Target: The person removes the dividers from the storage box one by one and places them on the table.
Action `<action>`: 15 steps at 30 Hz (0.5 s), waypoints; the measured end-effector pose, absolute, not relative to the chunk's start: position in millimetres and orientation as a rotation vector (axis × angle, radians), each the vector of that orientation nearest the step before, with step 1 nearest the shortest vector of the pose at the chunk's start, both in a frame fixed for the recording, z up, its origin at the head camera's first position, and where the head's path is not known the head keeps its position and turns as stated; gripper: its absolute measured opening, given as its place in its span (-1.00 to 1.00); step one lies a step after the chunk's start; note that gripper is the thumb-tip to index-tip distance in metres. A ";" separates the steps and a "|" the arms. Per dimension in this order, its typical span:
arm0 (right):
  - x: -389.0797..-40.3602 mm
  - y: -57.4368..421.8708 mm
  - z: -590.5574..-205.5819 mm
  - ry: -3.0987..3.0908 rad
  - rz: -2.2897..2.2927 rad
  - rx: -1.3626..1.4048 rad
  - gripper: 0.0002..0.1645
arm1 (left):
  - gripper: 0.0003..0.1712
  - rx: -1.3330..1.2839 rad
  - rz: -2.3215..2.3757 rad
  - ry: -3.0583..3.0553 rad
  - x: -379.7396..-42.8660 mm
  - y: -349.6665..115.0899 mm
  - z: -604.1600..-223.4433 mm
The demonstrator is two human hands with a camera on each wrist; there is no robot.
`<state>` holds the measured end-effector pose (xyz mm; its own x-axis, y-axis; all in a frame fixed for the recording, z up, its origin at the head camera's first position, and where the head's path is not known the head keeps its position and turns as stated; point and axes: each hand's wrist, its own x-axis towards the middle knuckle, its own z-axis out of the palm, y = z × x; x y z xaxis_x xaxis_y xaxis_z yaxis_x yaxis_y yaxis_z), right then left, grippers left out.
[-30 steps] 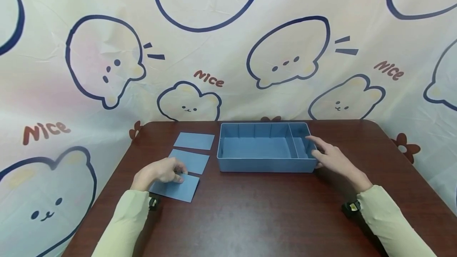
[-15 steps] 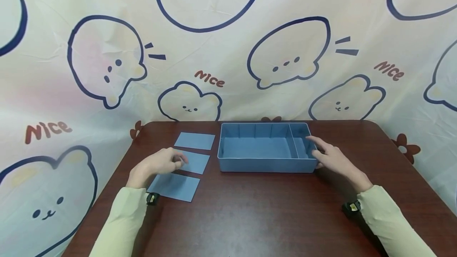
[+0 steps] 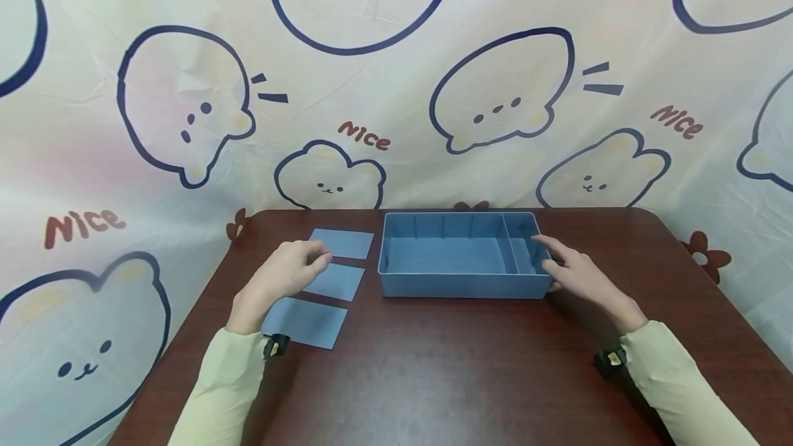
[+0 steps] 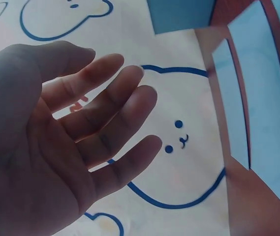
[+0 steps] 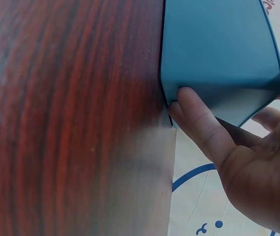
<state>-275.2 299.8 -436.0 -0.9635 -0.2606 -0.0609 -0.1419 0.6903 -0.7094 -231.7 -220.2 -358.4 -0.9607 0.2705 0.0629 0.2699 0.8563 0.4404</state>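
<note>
A blue plastic storage box [image 3: 461, 286] sits at the back of the table, with a wide compartment and a narrow one on its right. My right hand [image 3: 582, 277] holds the box's right end, a finger over the rim. In the right wrist view other fingertips [image 5: 194, 101] touch the outer wall low down. My left hand [image 3: 286, 275] hovers above the flat blue panels, holding nothing; its fingers are loosely bent in the left wrist view. Three panels lie in a column left of the box: a far panel [image 3: 347, 243], a middle panel [image 3: 339, 282] and a near panel [image 3: 310, 322].
The dark brown wooden table [image 3: 446, 370] stretches in front of the box. A cartoon-printed cloth [image 3: 409, 88] hangs behind and along both sides of the table. Each wrist wears a black band with a small device [image 3: 277, 345].
My left hand has lifted off the near panel and moved forward over the middle panel. My right hand and the box have stayed put.
</note>
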 end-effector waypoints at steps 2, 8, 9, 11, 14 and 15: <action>-275.3 299.8 -435.8 2.747 -1.124 -0.329 -0.29 | -0.78 0.442 0.717 3.039 -229.9 -216.1 -356.0; -275.5 299.6 -435.5 2.749 -1.120 -0.327 -0.29 | -0.80 0.472 0.709 3.063 -227.8 -202.6 -351.0; -275.4 299.6 -435.6 2.748 -1.121 -0.326 -0.29 | -0.80 0.478 0.712 3.065 -227.7 -200.0 -350.1; -275.4 299.8 -436.1 2.747 -1.121 -0.326 -0.28 | -0.80 0.492 0.725 3.065 -227.8 -195.0 -348.8; -275.2 300.0 -436.6 2.746 -1.121 -0.325 -0.28 | -0.81 0.514 0.739 3.069 -228.8 -187.5 -347.8; -275.2 300.1 -436.7 2.747 -1.121 -0.327 -0.28 | -0.81 0.522 0.741 3.068 -229.6 -185.1 -347.5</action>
<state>-275.2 300.1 -436.7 -0.9639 -0.2589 -0.0621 -0.1414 0.6956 -0.7043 -229.6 -185.1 -347.5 -0.9451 0.2993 0.1312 0.3262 0.8395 0.4345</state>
